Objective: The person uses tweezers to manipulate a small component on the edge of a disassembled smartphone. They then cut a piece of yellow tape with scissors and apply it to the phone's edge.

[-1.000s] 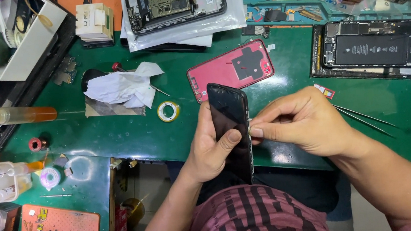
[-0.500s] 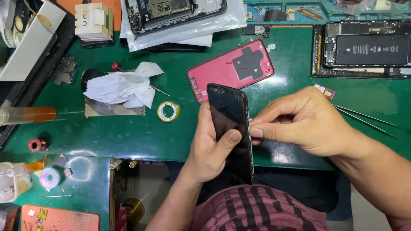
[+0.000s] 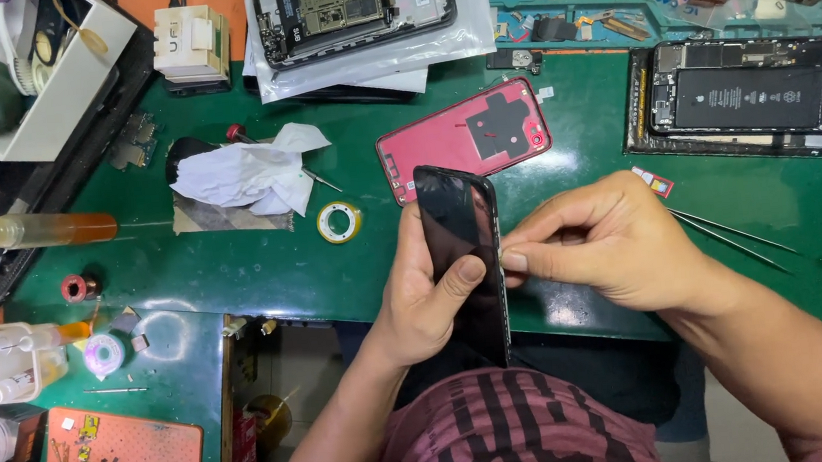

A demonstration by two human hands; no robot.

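Note:
My left hand [image 3: 424, 295] grips a black phone [image 3: 458, 226] upright over the front edge of the green bench, thumb lying across its dark screen. My right hand [image 3: 603, 243] is pinched against the phone's right side edge, thumb and fingertips together on the frame; whether something small sits between them is not visible. A red phone back cover [image 3: 463, 141] lies flat on the mat just beyond the phone.
An opened phone with its battery showing [image 3: 745, 98] lies at the right, tweezers [image 3: 733, 235] beside my right wrist. A tape roll [image 3: 339, 222], crumpled white tissue [image 3: 250, 173], an amber syringe [image 3: 39, 231] and another opened phone on plastic bags [image 3: 349, 6] lie on the bench.

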